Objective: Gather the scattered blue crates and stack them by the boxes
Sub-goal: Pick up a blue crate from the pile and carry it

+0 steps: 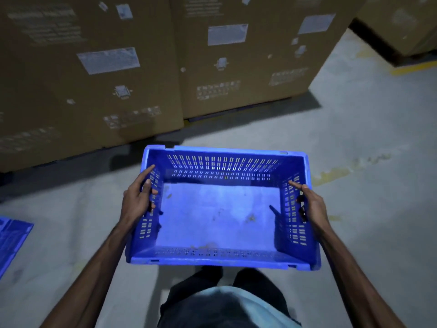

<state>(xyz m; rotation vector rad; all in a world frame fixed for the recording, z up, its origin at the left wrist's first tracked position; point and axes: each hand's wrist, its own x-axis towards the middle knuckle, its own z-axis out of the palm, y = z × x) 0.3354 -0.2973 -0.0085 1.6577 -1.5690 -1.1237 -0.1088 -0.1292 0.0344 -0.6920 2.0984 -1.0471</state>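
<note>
An empty blue crate point(220, 209) with slotted walls hangs in front of me, held above the concrete floor. My left hand point(138, 197) grips its left wall, fingers hooked over the rim. On the opposite side, my right hand point(312, 204) clasps the right wall with fingers poking through the slots. Two tall cardboard boxes point(94, 74) point(248, 55) stand side by side just beyond the crate. Part of another blue crate point(11, 240) lies on the floor at the left edge.
A third cardboard box point(406, 22) stands at the far right behind a yellow floor line point(413, 67). Grey concrete floor point(366, 150) stretches to the right of the boxes. My legs and shirt point(227, 301) show below the crate.
</note>
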